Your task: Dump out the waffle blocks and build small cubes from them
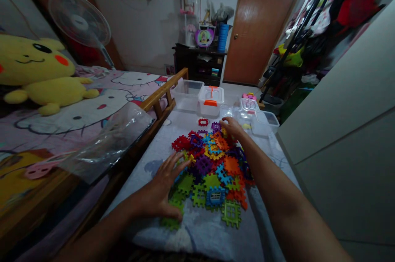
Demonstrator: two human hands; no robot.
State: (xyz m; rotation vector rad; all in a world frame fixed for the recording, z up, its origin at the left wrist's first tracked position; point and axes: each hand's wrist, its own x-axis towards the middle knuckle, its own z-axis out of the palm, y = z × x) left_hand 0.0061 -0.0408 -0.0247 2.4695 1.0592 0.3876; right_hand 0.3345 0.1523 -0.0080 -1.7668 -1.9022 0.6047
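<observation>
A heap of colourful interlocking plastic building blocks (203, 165) with toothed edges lies on a pale blue cloth (185, 239). My left hand (165, 185) rests at the heap's near left side, fingers spread and thumb apart, beside green blocks (185, 183). Stretched over the far right side, my right hand (232, 128) has its fingers extended and curved next to a purple block (216, 126); its underside is hidden. A red window-shaped block (203, 122) lies apart beyond the heap. Nearest me sits a green window block (231, 213).
Behind the heap stand an open clear bin (188, 95) and a lidded clear box (211, 101) with orange latches. More clear containers (262, 123) are at the right. A wooden rail (154, 99) runs along the left, with a plastic bag (114, 142) over it. A white cabinet (345, 130) borders the right.
</observation>
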